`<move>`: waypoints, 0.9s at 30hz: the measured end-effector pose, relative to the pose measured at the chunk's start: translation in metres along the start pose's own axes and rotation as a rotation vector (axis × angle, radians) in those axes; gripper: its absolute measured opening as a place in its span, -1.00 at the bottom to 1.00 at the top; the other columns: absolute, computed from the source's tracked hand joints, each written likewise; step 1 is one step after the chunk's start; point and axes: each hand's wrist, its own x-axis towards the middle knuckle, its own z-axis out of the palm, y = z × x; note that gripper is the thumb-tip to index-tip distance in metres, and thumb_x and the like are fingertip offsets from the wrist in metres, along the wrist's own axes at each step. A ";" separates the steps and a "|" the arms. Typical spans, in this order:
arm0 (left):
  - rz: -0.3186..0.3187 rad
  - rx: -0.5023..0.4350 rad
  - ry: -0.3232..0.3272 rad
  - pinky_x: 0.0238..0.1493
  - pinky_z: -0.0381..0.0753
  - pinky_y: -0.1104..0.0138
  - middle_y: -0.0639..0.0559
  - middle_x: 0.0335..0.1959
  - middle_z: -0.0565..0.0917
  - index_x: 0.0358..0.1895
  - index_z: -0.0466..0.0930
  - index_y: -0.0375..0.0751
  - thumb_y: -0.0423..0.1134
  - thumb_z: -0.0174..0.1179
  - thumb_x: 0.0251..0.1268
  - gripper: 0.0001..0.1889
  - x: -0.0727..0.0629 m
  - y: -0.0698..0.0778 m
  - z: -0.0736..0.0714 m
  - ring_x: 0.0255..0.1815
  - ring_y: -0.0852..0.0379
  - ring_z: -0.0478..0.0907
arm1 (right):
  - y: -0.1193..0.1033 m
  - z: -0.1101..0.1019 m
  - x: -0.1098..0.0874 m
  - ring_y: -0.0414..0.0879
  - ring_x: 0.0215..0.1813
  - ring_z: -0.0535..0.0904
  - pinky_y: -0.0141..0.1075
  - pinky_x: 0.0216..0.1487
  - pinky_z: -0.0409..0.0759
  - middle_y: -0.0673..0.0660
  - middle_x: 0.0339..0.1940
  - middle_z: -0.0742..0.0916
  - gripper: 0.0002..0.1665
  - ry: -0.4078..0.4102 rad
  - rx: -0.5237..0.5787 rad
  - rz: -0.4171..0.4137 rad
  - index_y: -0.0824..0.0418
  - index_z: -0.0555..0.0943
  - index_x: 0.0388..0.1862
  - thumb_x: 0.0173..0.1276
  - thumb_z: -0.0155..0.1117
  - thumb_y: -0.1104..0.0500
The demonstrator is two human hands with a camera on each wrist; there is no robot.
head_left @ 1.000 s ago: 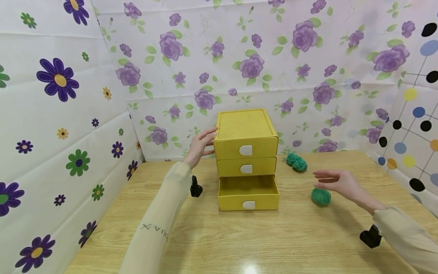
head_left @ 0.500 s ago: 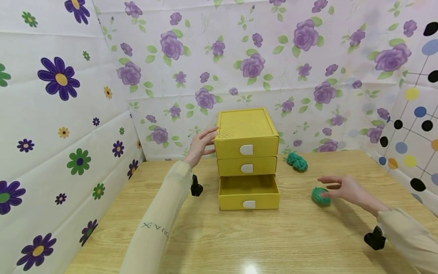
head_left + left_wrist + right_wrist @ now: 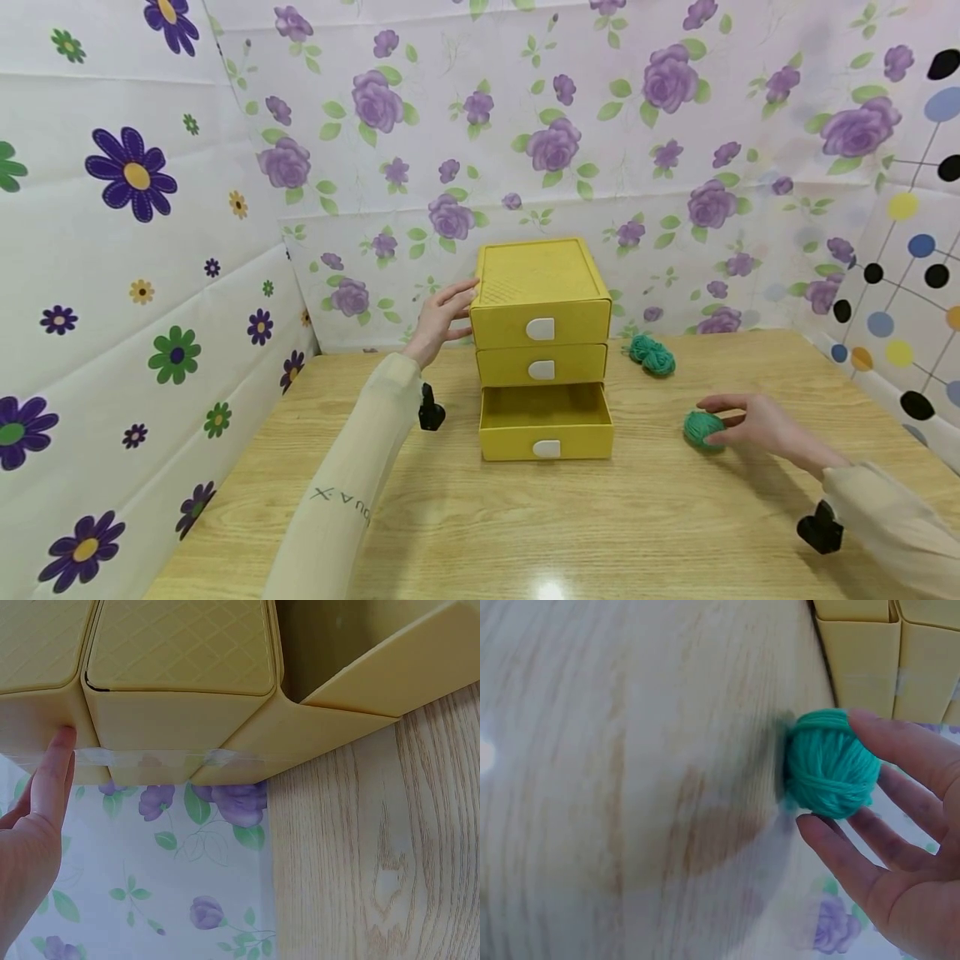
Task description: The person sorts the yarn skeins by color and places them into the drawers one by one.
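A yellow cabinet [image 3: 542,275] with three stacked drawers stands at the middle back; its bottom drawer [image 3: 546,443] is pulled out and bare inside. My left hand [image 3: 437,323] rests its fingers against the cabinet's upper left side; the left wrist view shows one fingertip on that wall. At the right, a green ball of yarn [image 3: 832,763] sits on the table. My right hand [image 3: 907,825] reaches round it with spread, nearly straight fingers. One finger overlaps the yarn's upper side, and another digit's tip lies close by its lower edge. Some fingertips are hidden behind the yarn.
Green yarn [image 3: 651,354] in two bunched lumps lies behind, right of the cabinet. The wooden table [image 3: 480,533] ends at flowered cloth walls [image 3: 360,167] at the back and left, and a dotted cloth [image 3: 900,275] at the right.
My right hand has come down onto the nearer ball of yarn and its fingers now stand around it. The left hand, the cabinet and the yarn look unmoved.
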 end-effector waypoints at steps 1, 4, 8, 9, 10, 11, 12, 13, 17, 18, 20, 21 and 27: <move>-0.002 -0.001 0.000 -0.18 0.54 0.12 0.04 0.11 0.45 0.17 0.48 0.02 -0.07 0.13 0.27 -0.60 0.000 0.000 0.000 -0.07 -0.05 0.46 | 0.000 0.001 0.000 0.25 -0.08 0.51 -0.17 -0.21 0.55 0.44 0.01 0.51 -0.28 0.002 -0.018 -0.008 0.44 0.47 0.09 0.00 0.45 0.09; -0.012 -0.009 -0.004 -0.17 0.53 0.12 0.03 0.11 0.45 0.19 0.47 0.00 -0.08 0.13 0.27 -0.59 -0.002 0.003 0.000 -0.07 -0.05 0.46 | 0.002 0.003 0.002 0.22 -0.09 0.52 -0.16 -0.22 0.55 0.40 -0.04 0.55 -0.34 0.014 -0.060 -0.021 0.42 0.51 0.04 -0.02 0.47 0.11; -0.021 -0.009 -0.021 -0.14 0.51 0.09 -0.03 0.14 0.42 0.23 0.42 -0.08 -0.12 0.10 0.30 -0.57 -0.009 0.012 0.002 -0.05 -0.07 0.45 | 0.005 0.005 0.004 0.21 -0.10 0.51 -0.16 -0.23 0.56 0.36 -0.10 0.58 -0.42 0.030 -0.100 -0.046 0.41 0.55 -0.02 -0.02 0.47 0.17; -0.020 -0.005 -0.026 -0.13 0.50 0.08 -0.05 0.15 0.41 0.24 0.40 -0.10 -0.13 0.09 0.31 -0.56 -0.011 0.014 0.003 -0.04 -0.08 0.44 | 0.005 0.005 0.004 0.21 -0.10 0.51 -0.16 -0.23 0.56 0.35 -0.10 0.58 -0.43 0.033 -0.104 -0.048 0.41 0.55 -0.02 -0.02 0.46 0.18; -0.020 0.000 -0.030 -0.12 0.50 0.07 -0.06 0.15 0.40 0.24 0.39 -0.12 -0.14 0.08 0.31 -0.56 -0.012 0.016 0.004 -0.04 -0.08 0.44 | 0.006 0.005 0.004 0.20 -0.11 0.51 -0.16 -0.23 0.56 0.34 -0.11 0.59 -0.44 0.038 -0.108 -0.049 0.40 0.55 -0.03 -0.02 0.46 0.19; -0.019 0.004 -0.033 -0.12 0.49 0.07 -0.07 0.16 0.40 0.25 0.38 -0.13 -0.15 0.07 0.32 -0.56 -0.014 0.018 0.005 -0.04 -0.08 0.44 | 0.006 0.005 0.004 0.20 -0.11 0.51 -0.15 -0.24 0.56 0.34 -0.12 0.59 -0.45 0.043 -0.118 -0.055 0.40 0.56 -0.04 -0.02 0.46 0.19; -0.018 0.007 -0.035 -0.11 0.49 0.06 -0.07 0.16 0.39 0.26 0.37 -0.14 -0.15 0.06 0.32 -0.55 -0.015 0.019 0.005 -0.03 -0.08 0.44 | 0.006 0.006 0.004 0.20 -0.12 0.52 -0.15 -0.24 0.56 0.33 -0.12 0.60 -0.46 0.050 -0.122 -0.054 0.39 0.56 -0.04 -0.02 0.46 0.20; -0.016 0.008 -0.036 -0.11 0.49 0.06 -0.07 0.16 0.39 0.26 0.37 -0.14 -0.16 0.06 0.32 -0.55 -0.015 0.019 0.005 -0.04 -0.08 0.44 | 0.006 0.006 0.004 0.19 -0.12 0.52 -0.16 -0.23 0.56 0.32 -0.13 0.60 -0.46 0.056 -0.125 -0.052 0.39 0.57 -0.05 -0.02 0.46 0.19; -0.010 -0.001 -0.037 -0.13 0.50 0.07 -0.05 0.16 0.40 0.24 0.39 -0.10 -0.13 0.08 0.31 -0.56 -0.010 0.014 0.004 -0.05 -0.08 0.45 | 0.004 0.006 0.001 0.21 -0.11 0.51 -0.17 -0.25 0.56 0.36 -0.10 0.57 -0.46 0.057 -0.087 -0.019 0.41 0.54 -0.02 0.01 0.44 0.20; -0.010 -0.004 -0.033 -0.13 0.51 0.07 -0.04 0.15 0.41 0.23 0.41 -0.08 -0.12 0.10 0.30 -0.57 -0.008 0.011 0.003 -0.05 -0.07 0.45 | 0.003 0.006 0.001 0.20 -0.11 0.52 -0.18 -0.26 0.56 0.36 -0.08 0.57 -0.45 0.056 -0.070 -0.001 0.40 0.54 0.00 0.03 0.44 0.19; -0.009 -0.002 -0.021 -0.16 0.52 0.10 0.00 0.13 0.43 0.20 0.45 -0.03 -0.09 0.12 0.28 -0.58 -0.005 0.006 0.001 -0.06 -0.06 0.46 | 0.000 0.006 0.002 0.20 -0.10 0.52 -0.20 -0.26 0.56 0.38 -0.05 0.55 -0.44 0.048 -0.033 0.014 0.40 0.52 0.03 0.06 0.41 0.18; -0.007 0.001 -0.016 -0.17 0.53 0.11 0.01 0.12 0.44 0.20 0.46 -0.01 -0.08 0.12 0.27 -0.58 -0.003 0.004 0.000 -0.07 -0.05 0.46 | -0.001 0.005 0.003 0.20 -0.10 0.51 -0.22 -0.26 0.56 0.38 -0.04 0.54 -0.44 0.045 -0.020 0.013 0.40 0.51 0.04 0.08 0.40 0.18; -0.013 -0.005 -0.014 -0.16 0.52 0.10 0.01 0.13 0.44 0.20 0.45 -0.01 -0.08 0.12 0.27 -0.57 -0.002 0.003 -0.001 -0.06 -0.06 0.46 | -0.013 0.003 0.012 0.20 -0.08 0.51 -0.20 -0.24 0.56 0.38 -0.02 0.53 -0.42 0.038 0.020 -0.019 0.42 0.47 0.08 0.13 0.36 0.15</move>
